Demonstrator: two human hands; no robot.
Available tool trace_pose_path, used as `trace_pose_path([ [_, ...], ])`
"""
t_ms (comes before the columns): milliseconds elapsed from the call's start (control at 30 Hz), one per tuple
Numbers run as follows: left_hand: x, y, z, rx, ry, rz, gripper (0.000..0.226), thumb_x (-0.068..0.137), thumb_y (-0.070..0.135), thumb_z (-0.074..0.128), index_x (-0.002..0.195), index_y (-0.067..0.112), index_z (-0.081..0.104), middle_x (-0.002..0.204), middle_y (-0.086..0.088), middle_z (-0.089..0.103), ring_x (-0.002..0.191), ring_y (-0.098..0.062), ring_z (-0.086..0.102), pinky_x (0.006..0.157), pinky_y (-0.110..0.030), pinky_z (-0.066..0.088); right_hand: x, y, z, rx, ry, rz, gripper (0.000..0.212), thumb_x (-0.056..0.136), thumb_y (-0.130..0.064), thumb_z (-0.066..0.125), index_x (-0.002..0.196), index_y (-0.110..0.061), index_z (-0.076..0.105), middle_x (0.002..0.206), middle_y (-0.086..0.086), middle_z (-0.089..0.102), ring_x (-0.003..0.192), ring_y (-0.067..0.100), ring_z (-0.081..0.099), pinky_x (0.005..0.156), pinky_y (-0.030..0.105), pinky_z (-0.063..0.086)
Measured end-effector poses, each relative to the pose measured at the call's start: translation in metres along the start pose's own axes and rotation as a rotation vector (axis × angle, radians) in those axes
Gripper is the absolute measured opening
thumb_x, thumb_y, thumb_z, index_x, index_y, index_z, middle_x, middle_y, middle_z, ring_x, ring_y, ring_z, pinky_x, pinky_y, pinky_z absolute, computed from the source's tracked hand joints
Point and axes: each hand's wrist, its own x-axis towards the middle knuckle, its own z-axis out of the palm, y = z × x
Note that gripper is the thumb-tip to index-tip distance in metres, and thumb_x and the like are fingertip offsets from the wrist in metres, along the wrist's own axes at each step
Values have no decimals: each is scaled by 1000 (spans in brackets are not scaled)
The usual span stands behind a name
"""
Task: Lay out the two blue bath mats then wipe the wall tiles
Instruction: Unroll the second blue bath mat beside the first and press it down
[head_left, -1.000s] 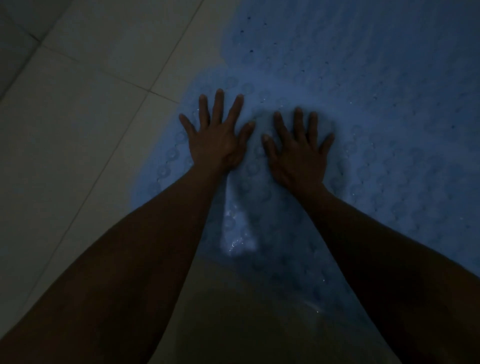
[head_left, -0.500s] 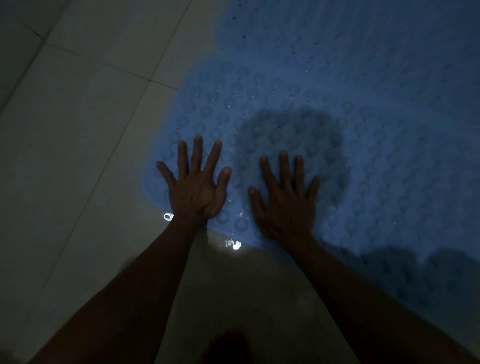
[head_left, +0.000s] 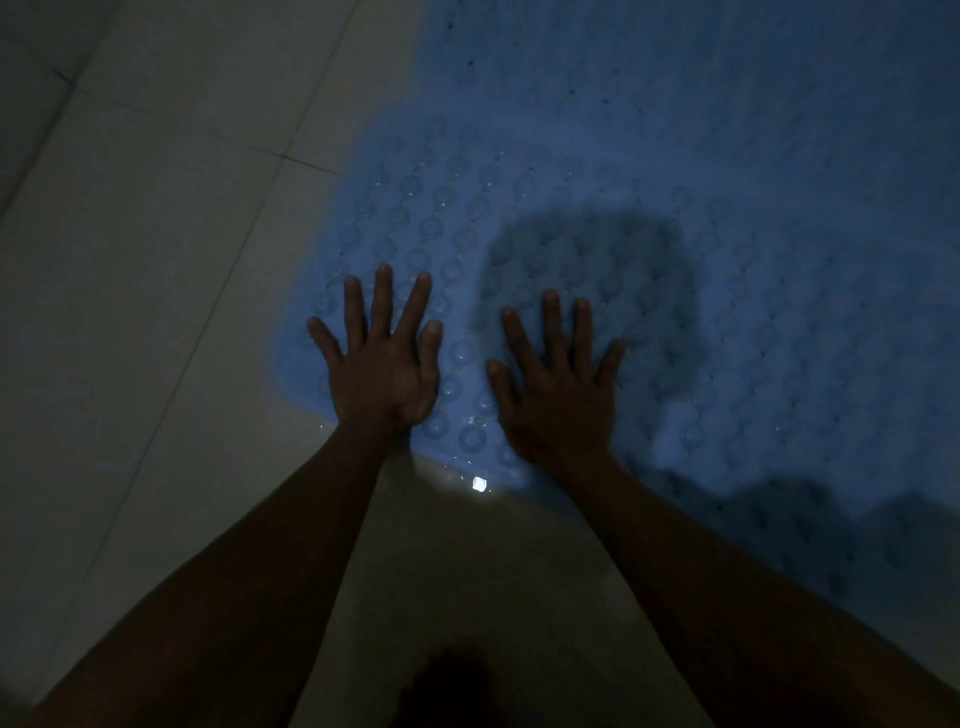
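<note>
A blue bath mat (head_left: 675, 156) with rows of round suction cups lies flat on the pale tiled floor (head_left: 156, 260) and fills the upper right of the dim view. My left hand (head_left: 384, 358) presses flat on the mat's near left corner, fingers spread. My right hand (head_left: 558, 384) presses flat beside it, close to the mat's near edge, fingers spread too. Only one mat can be told apart. No wall tiles are in view.
Bare floor tiles with grout lines run along the left. A small bright wet glint (head_left: 479, 484) sits on the floor just below the mat's near edge. A dark shape (head_left: 452, 686), perhaps a foot, shows at the bottom centre.
Both hands have slid from the middle of the mat back toward its near edge, staying flat. Between half a second ago and now they have hardly moved.
</note>
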Motion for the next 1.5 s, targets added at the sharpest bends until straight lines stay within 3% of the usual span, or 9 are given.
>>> trace_pose_path([
  [133,-2,7,-1,-8,-33,-39,56,102,64,5,155,51,-7,167,10,-15,152,-22,-22,117,-64,-13,1,1,-3,28,-43,-4,61,101,-60,32,158,-37,26,169,3,10,155,32,2,118,65,1],
  [233,-11,21,-3,-43,-73,-67,64,99,67,4,158,43,-6,167,5,-16,152,-22,-21,118,-64,-12,-10,16,-16,40,-87,-17,61,101,-56,34,158,-35,26,168,3,14,155,30,6,119,66,7],
  [500,-81,161,35,32,-83,365,63,101,62,18,159,39,7,169,1,-6,154,-27,-11,116,-70,0,-106,156,-61,34,-57,422,68,98,-63,30,159,-41,12,169,-2,0,156,26,-4,120,64,4],
  [667,-105,221,62,69,-96,429,65,98,67,16,158,45,7,169,4,-7,154,-29,-13,111,-76,-4,-123,197,-68,55,-46,530,71,96,-66,29,158,-46,0,169,-6,-9,155,25,-12,120,65,0],
  [933,-105,233,71,122,-62,375,65,97,71,7,157,48,-3,168,5,-11,153,-28,-17,109,-77,-6,-121,201,-57,16,40,553,70,96,-67,30,159,-42,12,169,-2,2,156,30,-4,118,67,4],
  [1167,-104,234,74,116,-58,385,64,101,66,21,158,45,-1,168,5,-11,154,-29,-15,109,-77,-4,-121,203,-52,-54,62,517,64,100,-63,25,159,-39,16,169,2,6,155,34,2,117,68,6],
  [1400,-105,236,66,94,-149,376,62,100,69,12,154,51,-11,166,9,-21,151,-26,-25,109,-76,-10,-120,203,-55,-1,8,500,63,100,-61,30,159,-39,19,169,2,8,155,34,2,116,70,5],
  [1500,-99,239,59,100,-156,397,64,99,70,14,157,46,1,168,3,-8,154,-30,-14,111,-76,-7,-110,203,-70,83,-28,540,63,98,-60,36,157,-37,26,168,4,16,154,36,8,117,69,2],
])
